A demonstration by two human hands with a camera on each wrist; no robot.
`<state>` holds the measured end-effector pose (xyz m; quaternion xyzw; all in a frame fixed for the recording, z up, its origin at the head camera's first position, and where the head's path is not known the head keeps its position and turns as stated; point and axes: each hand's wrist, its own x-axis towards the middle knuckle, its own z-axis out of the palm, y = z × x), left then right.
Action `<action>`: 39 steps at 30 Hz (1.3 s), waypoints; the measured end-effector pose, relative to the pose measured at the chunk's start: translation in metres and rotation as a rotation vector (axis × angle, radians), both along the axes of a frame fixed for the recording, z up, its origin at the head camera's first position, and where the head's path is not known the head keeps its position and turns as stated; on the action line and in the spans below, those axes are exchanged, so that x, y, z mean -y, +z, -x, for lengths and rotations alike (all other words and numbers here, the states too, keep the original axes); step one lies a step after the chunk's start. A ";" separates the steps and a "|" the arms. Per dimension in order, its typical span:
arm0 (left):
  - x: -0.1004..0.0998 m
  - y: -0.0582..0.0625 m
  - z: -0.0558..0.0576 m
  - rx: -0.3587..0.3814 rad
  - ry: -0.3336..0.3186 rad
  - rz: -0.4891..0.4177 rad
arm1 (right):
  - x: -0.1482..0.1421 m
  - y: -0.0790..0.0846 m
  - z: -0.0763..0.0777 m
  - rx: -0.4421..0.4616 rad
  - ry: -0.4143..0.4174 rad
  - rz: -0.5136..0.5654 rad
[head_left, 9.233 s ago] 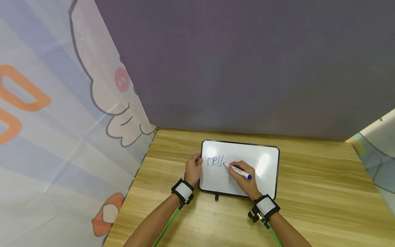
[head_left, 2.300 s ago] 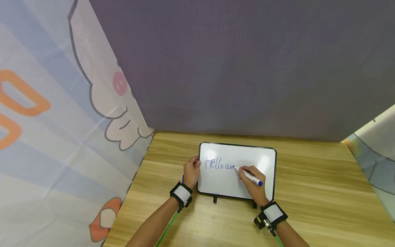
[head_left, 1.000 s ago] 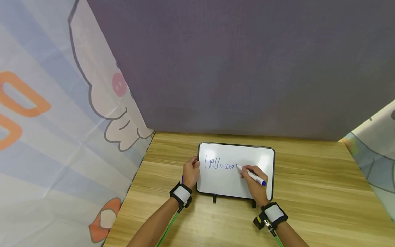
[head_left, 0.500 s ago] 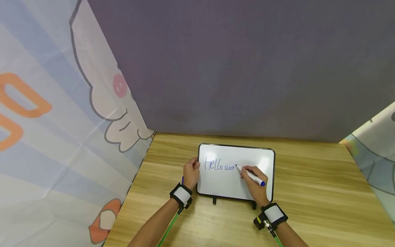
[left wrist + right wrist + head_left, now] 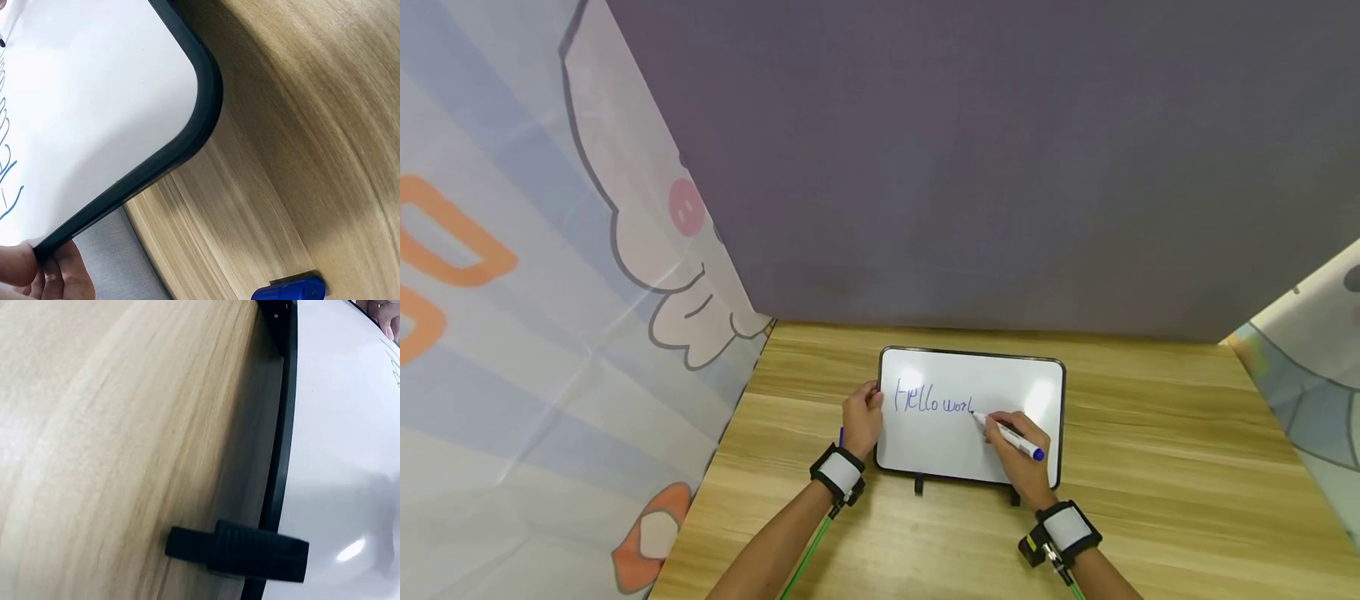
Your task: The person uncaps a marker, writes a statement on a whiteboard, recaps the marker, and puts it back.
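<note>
A small whiteboard [image 5: 940, 454] with a black frame stands tilted on the table, with blue handwriting [image 5: 934, 400] reading "Hello worl" across its upper half. My left hand [image 5: 862, 419] pinches the board's left edge; the left wrist view shows the thumb [image 5: 17, 265] on the front and fingers [image 5: 65, 275] behind the frame. A white marker [image 5: 1017, 440] with a blue end is held in my right hand [image 5: 1021, 458], its dark tip at the lower end of the last letter. Neither the marker nor the right hand appears in the right wrist view.
Black feet [image 5: 259, 553] prop the board's lower edge on the wooden table [image 5: 1157, 450]. A blue-ended object [image 5: 290, 289] lies left of the board, partly hidden by the left hand in the head view. A grey panel [image 5: 962, 167] rises behind; a printed sheet [image 5: 550, 400] hangs at left.
Since the earliest frame, the writing has grown from "Hell" to "Helloworl" as the right hand moved rightward. In the last half second the tip made a downward stroke. The left hand keeps its grip.
</note>
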<state>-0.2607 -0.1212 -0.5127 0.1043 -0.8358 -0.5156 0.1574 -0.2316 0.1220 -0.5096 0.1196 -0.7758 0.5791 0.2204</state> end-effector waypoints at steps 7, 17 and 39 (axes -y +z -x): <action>0.000 0.000 0.000 -0.004 0.000 -0.004 | -0.004 0.006 0.001 -0.019 -0.013 0.084; 0.000 0.003 0.000 0.007 0.003 -0.006 | -0.005 0.006 0.007 -0.026 -0.036 0.036; 0.000 0.001 0.002 -0.013 0.001 0.014 | -0.005 0.007 0.008 -0.029 -0.060 0.041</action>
